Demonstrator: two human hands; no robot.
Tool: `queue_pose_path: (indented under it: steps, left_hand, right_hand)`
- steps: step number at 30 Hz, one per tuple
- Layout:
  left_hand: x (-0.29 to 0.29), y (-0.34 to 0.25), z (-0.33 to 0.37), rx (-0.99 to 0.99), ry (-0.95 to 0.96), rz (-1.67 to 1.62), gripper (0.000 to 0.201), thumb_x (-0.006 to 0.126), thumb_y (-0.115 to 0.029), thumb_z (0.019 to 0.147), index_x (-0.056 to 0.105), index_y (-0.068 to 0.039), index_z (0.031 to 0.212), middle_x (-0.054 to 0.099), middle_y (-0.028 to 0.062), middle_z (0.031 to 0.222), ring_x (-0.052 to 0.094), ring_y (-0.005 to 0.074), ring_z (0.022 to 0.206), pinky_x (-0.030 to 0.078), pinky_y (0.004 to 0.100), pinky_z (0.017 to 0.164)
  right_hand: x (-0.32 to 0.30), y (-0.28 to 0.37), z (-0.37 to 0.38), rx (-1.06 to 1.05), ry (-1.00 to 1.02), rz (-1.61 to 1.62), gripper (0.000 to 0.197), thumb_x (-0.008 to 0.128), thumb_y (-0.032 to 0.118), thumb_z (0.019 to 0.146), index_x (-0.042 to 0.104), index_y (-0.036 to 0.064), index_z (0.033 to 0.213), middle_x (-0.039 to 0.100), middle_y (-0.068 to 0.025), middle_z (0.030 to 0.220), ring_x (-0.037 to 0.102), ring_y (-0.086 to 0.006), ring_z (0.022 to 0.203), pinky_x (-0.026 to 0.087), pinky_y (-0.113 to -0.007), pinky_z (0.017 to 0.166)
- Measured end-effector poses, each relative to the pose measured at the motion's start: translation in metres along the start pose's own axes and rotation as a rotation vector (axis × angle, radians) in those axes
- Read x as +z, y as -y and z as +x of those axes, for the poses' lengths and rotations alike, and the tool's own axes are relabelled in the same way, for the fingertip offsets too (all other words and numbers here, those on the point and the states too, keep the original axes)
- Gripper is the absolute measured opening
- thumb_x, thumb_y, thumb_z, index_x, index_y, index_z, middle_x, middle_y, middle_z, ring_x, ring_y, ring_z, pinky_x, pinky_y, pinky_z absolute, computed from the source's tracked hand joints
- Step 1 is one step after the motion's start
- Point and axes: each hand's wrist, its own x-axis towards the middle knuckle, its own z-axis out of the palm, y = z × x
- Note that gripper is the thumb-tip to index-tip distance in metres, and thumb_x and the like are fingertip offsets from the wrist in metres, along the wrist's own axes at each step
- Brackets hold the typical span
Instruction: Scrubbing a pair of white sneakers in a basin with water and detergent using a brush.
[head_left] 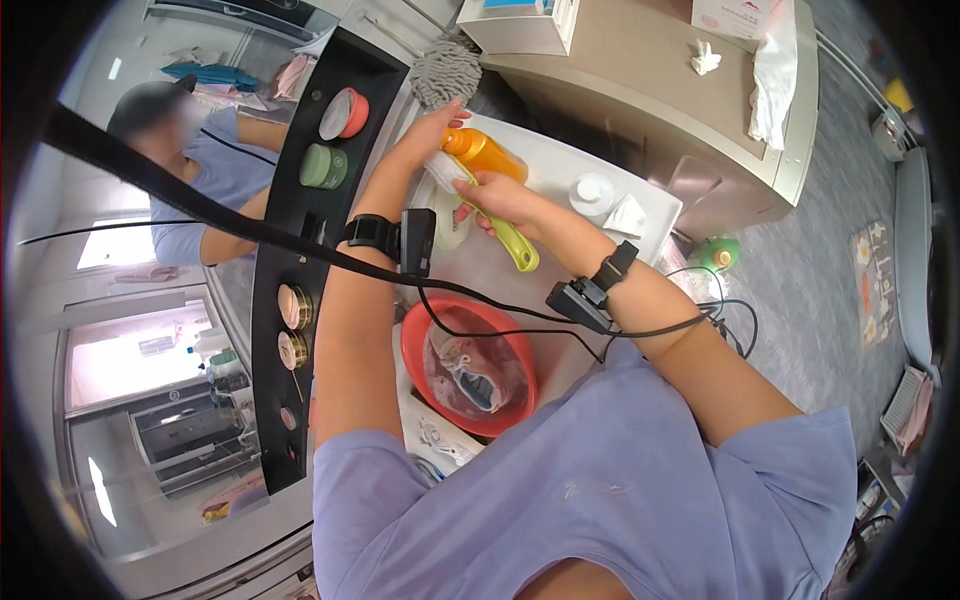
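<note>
My left hand (pixel 435 130) is at the top of an orange bottle (pixel 490 152), its fingers stretched out past the cap. Whether its palm presses on the cap is hard to make out. Wrapped in my right hand (pixel 505 200) is a scrub brush with a lime-green handle (pixel 517 245). The pale bristle end of the brush is just below the bottle's top. Closer to my body, a red basin (pixel 408 345) holds cloudy water and a light-coloured sneaker (pixel 478 385). Beside the basin lies another pale shoe (pixel 445 437), partly hidden by my shirt.
On the white sink ledge (pixel 655 205) stands a white bottle (pixel 591 192). A grey fluffy duster (pixel 445 75) hangs behind my left hand. Left is a black shelf (pixel 325 110) with jars, under a mirror. A beige appliance (pixel 640 60) stands far right. Black cables cross my forearms.
</note>
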Motion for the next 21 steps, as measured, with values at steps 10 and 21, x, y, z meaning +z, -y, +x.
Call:
queue_pose_path:
  steps: [10, 21]
  left_hand:
    - [0.003, 0.006, 0.003, 0.022, -0.046, -0.044, 0.054, 0.044, -0.05, 0.091, 0.06, -0.004, 0.113, 0.057, 0.0116, 0.107, 0.054, 0.019, 0.1, 0.041, 0.0297, 0.091]
    - [0.008, 0.01, 0.004, 0.02, -0.063, -0.076, 0.054, 0.044, -0.05, 0.092, 0.059, -0.002, 0.113, 0.058, 0.0113, 0.105, 0.056, 0.0197, 0.096, 0.042, 0.0286, 0.088]
  right_hand:
    - [-0.003, -0.001, -0.003, -0.001, 0.0, -0.058, 0.029, 0.044, 0.029, 0.095, 0.046, 0.004, 0.111, 0.06, -0.0092, 0.079, 0.045, -0.0097, 0.047, 0.041, -0.027, 0.042]
    - [-0.005, -0.002, -0.007, -0.005, 0.002, -0.071, 0.03, 0.047, 0.035, 0.094, 0.049, 0.0072, 0.105, 0.06, -0.0028, 0.079, 0.046, -0.0066, 0.05, 0.042, -0.023, 0.043]
